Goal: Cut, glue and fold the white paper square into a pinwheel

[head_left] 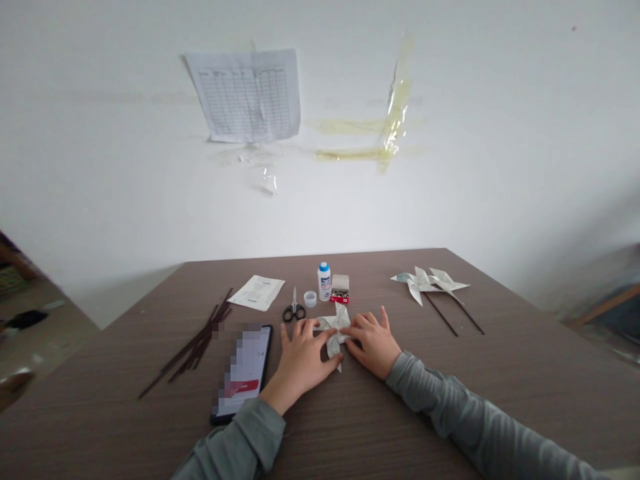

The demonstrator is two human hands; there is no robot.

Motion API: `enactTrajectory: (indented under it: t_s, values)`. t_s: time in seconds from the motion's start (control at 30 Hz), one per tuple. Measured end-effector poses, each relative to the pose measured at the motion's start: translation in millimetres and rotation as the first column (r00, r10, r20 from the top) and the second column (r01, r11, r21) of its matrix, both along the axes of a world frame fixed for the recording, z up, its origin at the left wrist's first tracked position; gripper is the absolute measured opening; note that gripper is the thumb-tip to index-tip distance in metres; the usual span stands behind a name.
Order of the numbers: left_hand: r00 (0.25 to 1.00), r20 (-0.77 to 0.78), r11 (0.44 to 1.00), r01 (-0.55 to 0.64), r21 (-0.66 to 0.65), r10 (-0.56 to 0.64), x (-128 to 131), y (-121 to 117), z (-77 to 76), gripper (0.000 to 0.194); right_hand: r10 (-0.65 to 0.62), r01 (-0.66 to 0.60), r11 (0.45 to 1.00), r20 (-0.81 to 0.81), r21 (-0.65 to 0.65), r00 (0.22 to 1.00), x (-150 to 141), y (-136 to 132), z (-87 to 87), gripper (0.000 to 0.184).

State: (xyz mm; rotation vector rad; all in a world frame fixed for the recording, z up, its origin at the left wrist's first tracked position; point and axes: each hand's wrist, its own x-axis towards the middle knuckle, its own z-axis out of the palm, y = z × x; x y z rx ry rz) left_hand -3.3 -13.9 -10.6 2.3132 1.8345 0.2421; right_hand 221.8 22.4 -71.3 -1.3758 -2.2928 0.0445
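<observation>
A pinwheel folded from printed paper [341,312] lies on the brown table in front of me, its blades spread around the middle. From the left, my left hand [303,357] grips it, with the thumb by the lower blade and the fingers at the left blade and centre. My right hand [374,343] presses its fingertips on the centre from the other side, covering the right blade. Just behind the pinwheel are a small open red box [340,298] of tiny metal pieces, a white glue bottle with a blue cap [325,282] and a small round white container [310,299].
Black-handled scissors [294,311] lie left of the container, near some paper sheets [257,293]. A phone [253,367] is beside my left forearm, with several dark sticks [195,342] farther left. Finished pinwheels on sticks [423,283] lie at the right. A white wall [350,213] stands behind the table.
</observation>
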Motion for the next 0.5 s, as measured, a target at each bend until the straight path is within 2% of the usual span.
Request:
enactTrajectory:
  t_s: [0.5]
  values:
    - [1.000,0.004,1.000,-0.013,-0.028,0.013,1.9,1.1,4.3,0.064,-0.006,0.006,0.998,0.008,-0.061,1.000,-0.8,-1.3,6.7,0.038]
